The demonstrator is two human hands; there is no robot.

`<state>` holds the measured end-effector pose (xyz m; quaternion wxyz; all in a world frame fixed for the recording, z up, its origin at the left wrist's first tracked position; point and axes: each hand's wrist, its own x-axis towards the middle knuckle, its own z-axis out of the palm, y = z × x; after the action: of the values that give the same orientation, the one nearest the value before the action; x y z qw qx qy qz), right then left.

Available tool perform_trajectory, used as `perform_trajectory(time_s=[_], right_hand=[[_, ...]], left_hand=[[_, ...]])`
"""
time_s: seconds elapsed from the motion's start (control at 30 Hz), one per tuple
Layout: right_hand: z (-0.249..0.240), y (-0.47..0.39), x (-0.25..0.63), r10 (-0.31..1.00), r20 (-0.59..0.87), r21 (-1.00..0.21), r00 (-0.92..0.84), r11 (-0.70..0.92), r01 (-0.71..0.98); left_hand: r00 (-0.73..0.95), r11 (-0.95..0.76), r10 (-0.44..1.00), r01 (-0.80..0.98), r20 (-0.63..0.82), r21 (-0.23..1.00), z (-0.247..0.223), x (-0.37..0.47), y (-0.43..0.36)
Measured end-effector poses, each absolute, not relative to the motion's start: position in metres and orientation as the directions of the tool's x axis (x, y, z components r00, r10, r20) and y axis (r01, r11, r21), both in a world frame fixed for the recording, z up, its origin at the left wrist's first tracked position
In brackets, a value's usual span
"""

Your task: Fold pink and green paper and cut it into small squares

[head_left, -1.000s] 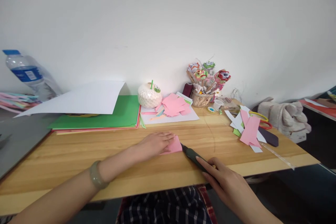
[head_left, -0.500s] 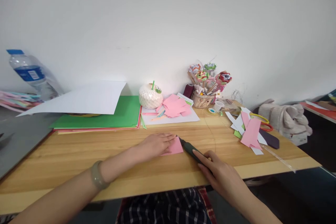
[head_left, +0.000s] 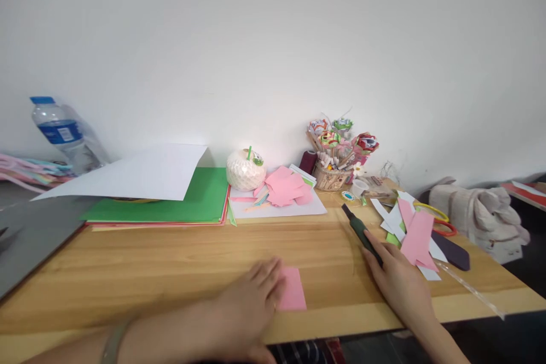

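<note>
Near the front edge of the table, a small piece of pink paper lies flat. My left hand, somewhat blurred, rests at its left side with the fingers stretched over that edge. Further right, my right hand is closed around a dark green pen-shaped tool with a black tip. The tip points up and to the left, away from the pink paper. What kind of tool it is I cannot make out.
Behind stand a white ball-shaped ornament, pink paper pieces and a basket of craft flowers. Green sheets lie left, beside a bottle. Paper scraps and red-handled scissors lie right.
The right hand has lifted the green tool away from the pink paper, to the right. The left hand and the pink paper are nearer the table's front edge. The view has tilted slightly up.
</note>
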<state>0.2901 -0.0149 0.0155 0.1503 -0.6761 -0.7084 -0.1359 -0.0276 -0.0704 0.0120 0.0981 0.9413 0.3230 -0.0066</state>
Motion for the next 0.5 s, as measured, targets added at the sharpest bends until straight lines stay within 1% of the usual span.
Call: perform_trajectory(time_s=[0.03, 0.07, 0.13, 0.2, 0.27, 0.33, 0.4, 0.43, 0.5], right_hand=[[0.015, -0.008, 0.295, 0.913, 0.405, 0.000, -0.044, 0.048, 0.999], [0.013, 0.000, 0.299, 0.910, 0.413, 0.005, -0.049, 0.052, 0.999], [0.011, 0.013, 0.304, 0.901, 0.427, 0.003, -0.077, 0.084, 0.996], [0.010, 0.023, 0.306, 0.888, 0.446, -0.006, -0.113, 0.130, 0.992], [0.011, 0.031, 0.305, 0.872, 0.471, -0.025, -0.136, 0.168, 0.986], [0.013, 0.036, 0.300, 0.858, 0.490, -0.059, -0.156, 0.211, 0.976], [0.017, 0.041, 0.292, 0.848, 0.497, -0.106, -0.184, 0.269, 0.957], [0.019, 0.044, 0.287, 0.844, 0.497, -0.132, -0.201, 0.302, 0.944], [0.023, 0.051, 0.275, 0.837, 0.496, -0.186, -0.230, 0.362, 0.914]], left_hand=[[0.810, -0.795, 0.583, 0.585, -0.069, 0.159, 0.005, -0.026, -0.077], [0.827, -0.818, 0.561, 0.559, -0.032, 0.135, -0.002, -0.025, -0.081], [0.860, -0.862, 0.505, 0.498, 0.075, 0.091, -0.014, -0.026, -0.086], [0.859, -0.869, 0.494, 0.480, 0.135, 0.122, -0.013, -0.028, -0.081], [0.791, -0.807, 0.587, 0.557, 0.174, 0.196, 0.002, -0.028, -0.065], [0.654, -0.700, 0.714, 0.674, 0.250, 0.235, 0.027, -0.024, -0.037], [0.519, -0.597, 0.790, 0.772, 0.326, 0.219, 0.052, -0.013, 0.002], [0.424, -0.511, 0.836, 0.833, 0.347, 0.213, 0.062, -0.006, 0.023], [0.320, -0.377, 0.902, 0.911, 0.290, 0.169, 0.071, 0.010, 0.062]])
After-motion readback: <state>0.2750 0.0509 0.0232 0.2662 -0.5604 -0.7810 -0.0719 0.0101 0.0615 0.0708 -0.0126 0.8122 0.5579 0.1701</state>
